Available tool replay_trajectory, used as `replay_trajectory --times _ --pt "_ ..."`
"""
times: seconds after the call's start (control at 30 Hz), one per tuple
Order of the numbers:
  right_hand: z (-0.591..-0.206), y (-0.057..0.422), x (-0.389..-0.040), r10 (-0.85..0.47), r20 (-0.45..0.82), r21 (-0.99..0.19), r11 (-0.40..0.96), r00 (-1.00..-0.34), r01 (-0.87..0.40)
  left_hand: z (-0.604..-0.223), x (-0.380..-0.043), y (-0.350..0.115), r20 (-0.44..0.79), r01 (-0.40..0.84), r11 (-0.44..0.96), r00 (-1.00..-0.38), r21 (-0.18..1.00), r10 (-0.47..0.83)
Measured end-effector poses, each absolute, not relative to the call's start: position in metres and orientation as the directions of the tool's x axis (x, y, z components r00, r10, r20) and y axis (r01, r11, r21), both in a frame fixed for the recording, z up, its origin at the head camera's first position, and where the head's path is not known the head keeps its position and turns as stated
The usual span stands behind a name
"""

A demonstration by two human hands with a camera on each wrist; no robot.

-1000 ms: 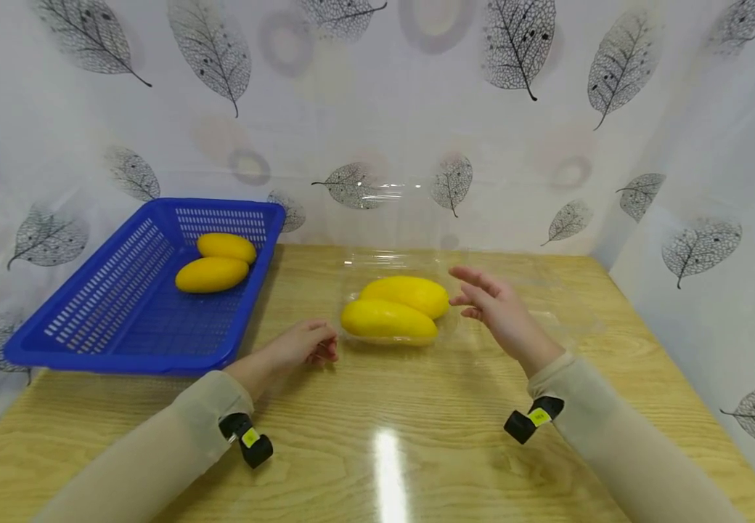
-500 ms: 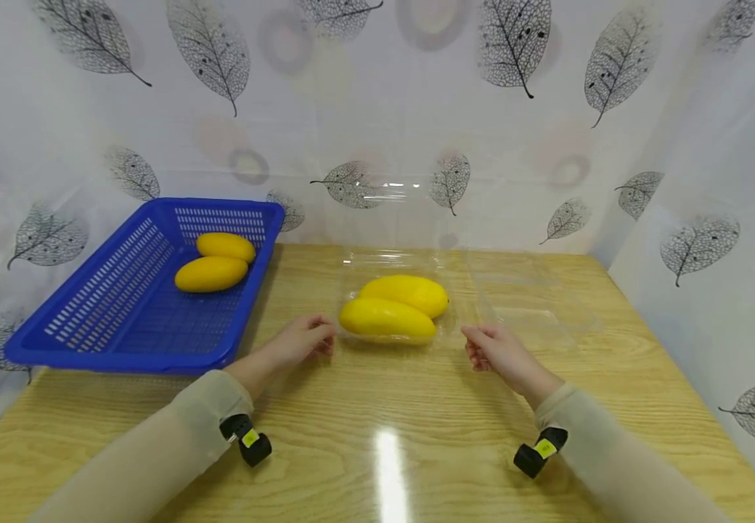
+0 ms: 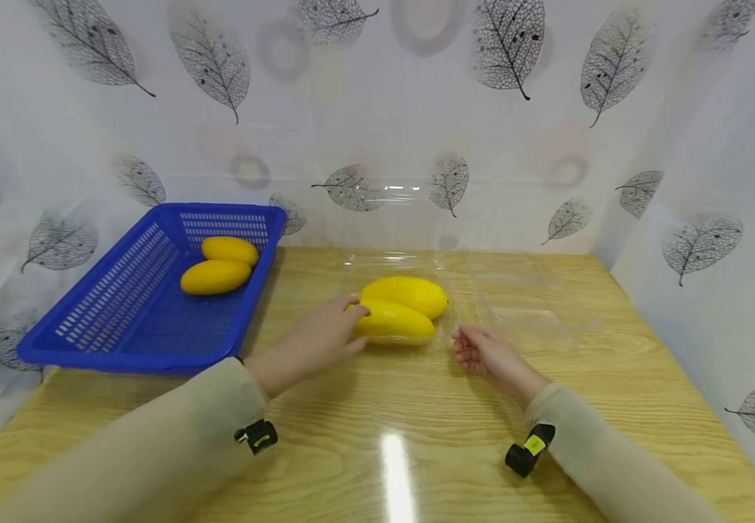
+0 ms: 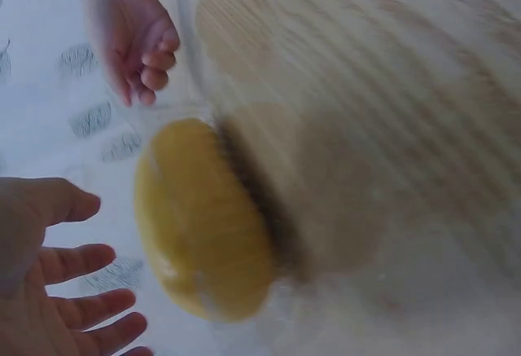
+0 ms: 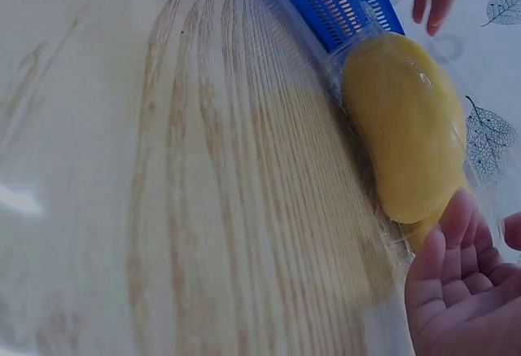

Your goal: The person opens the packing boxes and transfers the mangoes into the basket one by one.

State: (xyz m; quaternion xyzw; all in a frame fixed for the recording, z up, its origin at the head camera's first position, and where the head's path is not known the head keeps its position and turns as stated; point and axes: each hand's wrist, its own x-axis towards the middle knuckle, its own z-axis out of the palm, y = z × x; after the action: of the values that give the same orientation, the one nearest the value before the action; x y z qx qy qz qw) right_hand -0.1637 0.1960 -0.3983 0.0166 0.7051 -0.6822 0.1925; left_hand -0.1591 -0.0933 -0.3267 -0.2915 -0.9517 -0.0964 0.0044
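Two yellow mangoes [image 3: 398, 323] lie side by side in a clear plastic box [image 3: 387, 259], its transparent lid [image 3: 393, 192] standing raised behind. My left hand [image 3: 319, 341] hovers at the left end of the front mango, palm down. Its fingers are spread and extended in the left wrist view, apart from the fruit [image 4: 199, 221]. By the box's front right corner is my right hand [image 3: 491, 359], fingers loosely curled and holding nothing. The right wrist view shows those fingers [image 5: 456, 250] close to the box wall; contact with it cannot be told.
A blue slotted basket [image 3: 142, 361] stands on the left of the wooden table [image 3: 325, 450], with two more mangoes [image 3: 215, 277] inside. Another clear plastic container [image 3: 534, 317] lies open at the right. Behind hangs a leaf-patterned curtain [image 3: 364, 109].
My left hand has moved right and opened out over the front mango's end. My right hand has come down from the mangoes' right side to the box's front corner, its fingers now curled.
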Motion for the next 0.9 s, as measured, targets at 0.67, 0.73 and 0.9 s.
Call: replay_trajectory --times 0.67,0.73,0.9 --pt "-0.401 0.191 -0.17 -0.159 -0.254 -0.967 0.039 -0.954 0.251 -0.309 -0.208 -0.052 -0.295 0.667 0.743 -0.723 -0.062 0.624" --pt "-0.399 0.19 -0.171 -0.152 -0.253 -0.967 0.043 -0.955 0.25 -0.311 -0.21 -0.052 -0.305 0.668 0.742 -0.719 -0.054 0.624" --pt "-0.395 0.188 -0.173 -0.145 -0.241 -0.97 0.065 -0.96 0.233 -0.314 -0.213 -0.05 -0.322 0.673 0.739 -0.707 -0.036 0.629"
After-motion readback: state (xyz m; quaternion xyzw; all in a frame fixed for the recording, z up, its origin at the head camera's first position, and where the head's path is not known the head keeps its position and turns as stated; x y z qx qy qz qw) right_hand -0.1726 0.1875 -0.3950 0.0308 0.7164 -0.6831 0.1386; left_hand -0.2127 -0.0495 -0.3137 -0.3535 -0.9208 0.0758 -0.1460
